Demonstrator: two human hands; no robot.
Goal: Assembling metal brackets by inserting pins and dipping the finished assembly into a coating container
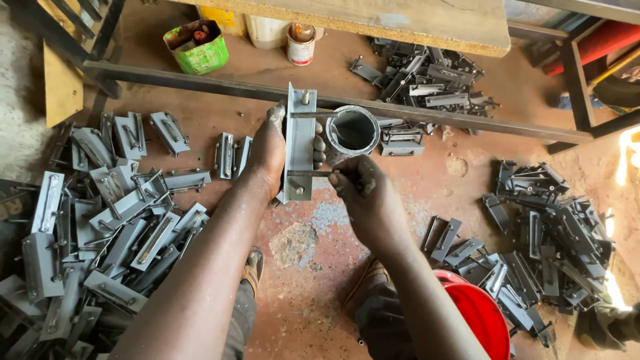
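- Left hand point(267, 150) wraps the grey-painted steel bracket plate point(300, 143), held upright above the red dirt floor point(313, 247).
- Right hand point(363, 190) pinches the lower threaded rod point(313, 173), short grey steel pipe point(352, 131) alongside.
- Keep plate square; steady the pipe while turning.

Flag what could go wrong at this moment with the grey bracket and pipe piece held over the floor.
1. The left hand alone grips the grey bracket, and the short pipe piece sits between its two threaded rods; a slip could drop both toward the feet below.
2. The right hand's fingers pinch at the lower threaded rod; threads or metal edges might nick bare skin.
3. Loose bracket piles crowd the floor, a possible tripping hazard.
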